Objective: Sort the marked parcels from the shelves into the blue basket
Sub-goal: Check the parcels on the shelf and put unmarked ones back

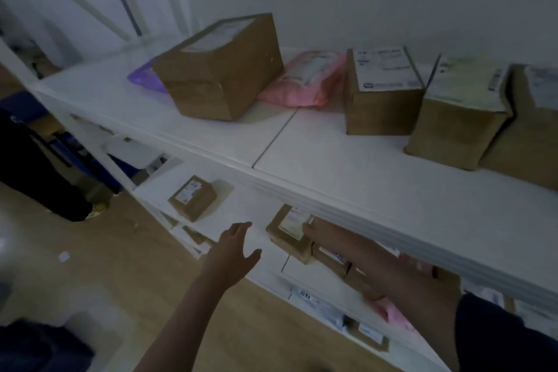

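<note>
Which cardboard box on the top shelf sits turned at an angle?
The leftmost box, beside the pink bag; it sits skewed, while the other boxes stand roughly square to the shelf edge.

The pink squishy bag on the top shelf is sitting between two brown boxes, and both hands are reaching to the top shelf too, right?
Not quite. The pink bag does lie between two brown boxes on the top shelf, but the head view shows the left hand and right hand reaching to the shelf below it, toward a small brown parcel.
</note>
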